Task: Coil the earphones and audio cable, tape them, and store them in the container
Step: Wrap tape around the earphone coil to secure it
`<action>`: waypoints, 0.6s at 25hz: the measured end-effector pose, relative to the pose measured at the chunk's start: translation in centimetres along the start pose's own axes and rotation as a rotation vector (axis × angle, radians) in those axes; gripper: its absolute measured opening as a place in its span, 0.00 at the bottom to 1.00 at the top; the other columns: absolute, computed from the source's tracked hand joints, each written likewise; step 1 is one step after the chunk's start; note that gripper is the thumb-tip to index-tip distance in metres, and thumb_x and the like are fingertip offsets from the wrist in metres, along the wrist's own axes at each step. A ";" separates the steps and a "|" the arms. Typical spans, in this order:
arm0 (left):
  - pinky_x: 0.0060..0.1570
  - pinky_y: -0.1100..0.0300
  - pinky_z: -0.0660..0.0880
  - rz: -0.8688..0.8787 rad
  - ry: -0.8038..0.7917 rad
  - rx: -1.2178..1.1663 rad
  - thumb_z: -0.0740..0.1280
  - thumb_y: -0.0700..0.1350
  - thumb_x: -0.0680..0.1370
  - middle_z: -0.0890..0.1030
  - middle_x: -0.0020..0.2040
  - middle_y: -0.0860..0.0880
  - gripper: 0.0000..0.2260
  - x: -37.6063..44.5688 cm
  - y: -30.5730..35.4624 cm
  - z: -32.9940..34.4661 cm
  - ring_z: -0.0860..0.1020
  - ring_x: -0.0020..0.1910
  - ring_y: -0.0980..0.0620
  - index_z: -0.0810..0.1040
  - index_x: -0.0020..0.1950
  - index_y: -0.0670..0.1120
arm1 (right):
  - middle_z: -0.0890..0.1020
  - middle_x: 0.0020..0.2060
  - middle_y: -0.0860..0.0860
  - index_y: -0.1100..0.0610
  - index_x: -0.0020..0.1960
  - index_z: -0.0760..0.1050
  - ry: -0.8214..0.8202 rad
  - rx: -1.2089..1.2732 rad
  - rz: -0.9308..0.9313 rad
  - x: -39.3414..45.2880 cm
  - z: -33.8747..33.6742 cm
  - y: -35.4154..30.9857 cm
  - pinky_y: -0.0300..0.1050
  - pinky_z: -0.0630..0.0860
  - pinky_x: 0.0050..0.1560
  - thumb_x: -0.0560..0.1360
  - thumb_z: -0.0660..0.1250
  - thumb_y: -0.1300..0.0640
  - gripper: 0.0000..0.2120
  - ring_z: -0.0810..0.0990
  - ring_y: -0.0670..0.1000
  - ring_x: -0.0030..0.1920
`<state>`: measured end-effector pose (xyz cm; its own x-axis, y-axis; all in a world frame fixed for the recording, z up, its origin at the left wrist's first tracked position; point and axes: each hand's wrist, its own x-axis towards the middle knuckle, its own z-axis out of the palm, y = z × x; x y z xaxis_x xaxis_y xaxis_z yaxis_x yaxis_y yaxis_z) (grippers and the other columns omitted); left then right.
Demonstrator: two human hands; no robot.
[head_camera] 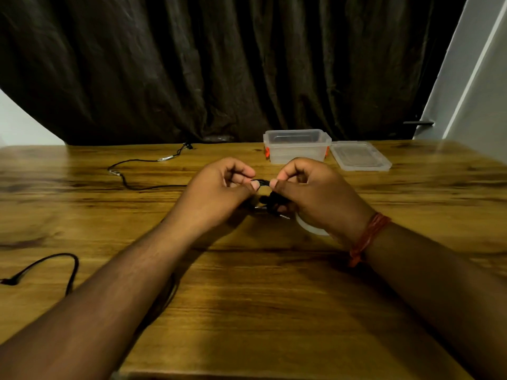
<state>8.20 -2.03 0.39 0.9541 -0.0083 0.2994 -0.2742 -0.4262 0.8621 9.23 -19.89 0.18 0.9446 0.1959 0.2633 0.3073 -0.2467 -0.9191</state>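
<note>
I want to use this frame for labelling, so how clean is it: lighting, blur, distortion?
Head view: dim warm light, arm shadows on the table; wide-angle bending at the edges; soft blur on both hands, left hand and right hand, so the black cable coil lacks detail.

Running dim and warm overall. Throwing soft glare across the tabletop (247,311) near centre. Dropping dark shadows under both forearms. Bowing the far tabletop edge from wide-angle distortion. Smearing slightly at the hands (219,187). Crushing curtain (219,64) folds to near black; clipping the white wall (482,78) at right.
</note>
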 end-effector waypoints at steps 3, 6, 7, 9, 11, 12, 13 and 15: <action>0.47 0.53 0.79 0.024 -0.015 0.215 0.72 0.43 0.75 0.81 0.40 0.54 0.06 0.2 -1.2 -0.5 0.80 0.41 0.54 0.79 0.47 0.53 | 0.82 0.43 0.53 0.57 0.50 0.79 -0.145 -0.072 0.020 -0.5 0.5 0.1 0.53 0.83 0.49 0.78 0.66 0.61 0.03 0.86 0.52 0.43; 0.45 0.56 0.80 0.054 -0.044 0.325 0.72 0.44 0.75 0.82 0.40 0.54 0.05 0.3 -2.0 -0.4 0.80 0.41 0.57 0.80 0.46 0.54 | 0.79 0.50 0.49 0.56 0.54 0.81 -0.202 -0.239 0.019 -0.5 0.6 0.5 0.49 0.82 0.53 0.80 0.62 0.62 0.10 0.84 0.50 0.48; 0.43 0.59 0.79 0.057 -0.051 0.347 0.72 0.44 0.75 0.82 0.40 0.55 0.04 0.3 -2.0 -0.3 0.80 0.41 0.58 0.80 0.46 0.53 | 0.77 0.52 0.48 0.56 0.55 0.81 -0.200 -0.302 -0.015 -0.5 0.7 0.6 0.49 0.81 0.55 0.80 0.61 0.63 0.11 0.83 0.50 0.50; 0.41 0.64 0.75 0.048 -0.065 0.379 0.71 0.44 0.76 0.82 0.41 0.55 0.04 0.4 -2.1 -0.2 0.80 0.41 0.59 0.81 0.47 0.53 | 0.76 0.54 0.51 0.56 0.57 0.81 -0.205 -0.458 -0.133 -0.4 0.8 0.8 0.50 0.78 0.58 0.80 0.60 0.65 0.13 0.79 0.51 0.54; 0.40 0.65 0.73 0.038 -0.078 0.406 0.69 0.44 0.77 0.82 0.42 0.55 0.04 0.4 -2.1 -0.1 0.80 0.42 0.59 0.81 0.48 0.53 | 0.76 0.55 0.51 0.54 0.59 0.80 -0.218 -0.643 -0.256 -0.6 0.8 0.9 0.48 0.74 0.58 0.79 0.62 0.65 0.14 0.76 0.51 0.55; 0.40 0.65 0.73 0.039 -0.082 0.427 0.69 0.44 0.77 0.82 0.42 0.56 0.04 0.3 -2.2 0.0 0.79 0.42 0.59 0.81 0.48 0.53 | 0.76 0.55 0.51 0.53 0.60 0.80 -0.220 -0.711 -0.298 -0.7 0.7 0.8 0.46 0.73 0.57 0.78 0.63 0.64 0.14 0.75 0.51 0.55; 0.40 0.65 0.73 0.051 -0.084 0.452 0.69 0.44 0.78 0.82 0.42 0.57 0.04 0.3 -2.1 0.0 0.79 0.43 0.60 0.82 0.48 0.53 | 0.76 0.54 0.50 0.52 0.60 0.80 -0.224 -0.751 -0.320 -0.8 0.6 0.7 0.45 0.72 0.56 0.78 0.63 0.63 0.14 0.75 0.50 0.54; 0.42 0.65 0.72 0.083 -0.086 0.501 0.68 0.45 0.78 0.81 0.42 0.58 0.05 0.4 -2.2 0.0 0.78 0.43 0.62 0.82 0.47 0.53 | 0.77 0.53 0.49 0.50 0.59 0.80 -0.242 -0.788 -0.327 -0.9 0.5 0.5 0.45 0.73 0.54 0.78 0.63 0.61 0.13 0.76 0.49 0.53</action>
<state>9.20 -1.10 -1.42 0.9437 -0.1264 0.3056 -0.2785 -0.8021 0.5283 8.51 -19.71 -0.70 0.7727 0.5445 0.3262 0.6321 -0.7075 -0.3162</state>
